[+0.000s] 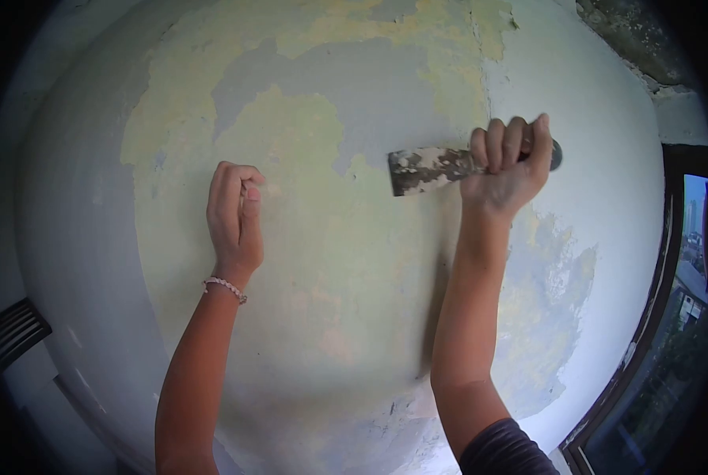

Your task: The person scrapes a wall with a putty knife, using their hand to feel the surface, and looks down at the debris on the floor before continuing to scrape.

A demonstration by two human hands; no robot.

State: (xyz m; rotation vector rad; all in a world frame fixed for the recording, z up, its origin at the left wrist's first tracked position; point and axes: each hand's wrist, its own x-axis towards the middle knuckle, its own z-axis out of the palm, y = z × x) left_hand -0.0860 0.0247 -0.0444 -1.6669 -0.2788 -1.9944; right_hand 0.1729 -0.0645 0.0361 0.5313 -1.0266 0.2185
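Observation:
My right hand (512,162) is wrapped round the handle of a putty knife (429,169), whose wide, paint-spotted blade points left, at the wall. The round end of its handle sticks out beyond my fingers. My left hand (237,214) is raised near the wall with its fingers curled in; whether anything is inside cannot be made out. A beaded bracelet (226,289) circles the left wrist. Behind both hands, the wall (314,237) shows yellow-green and grey patches with ragged paint edges.
A dark-framed window (687,293) with buildings and greenery outside is at the right. Dark, rough damage (635,39) marks the upper right corner. A black slatted object (19,332) is at the far left.

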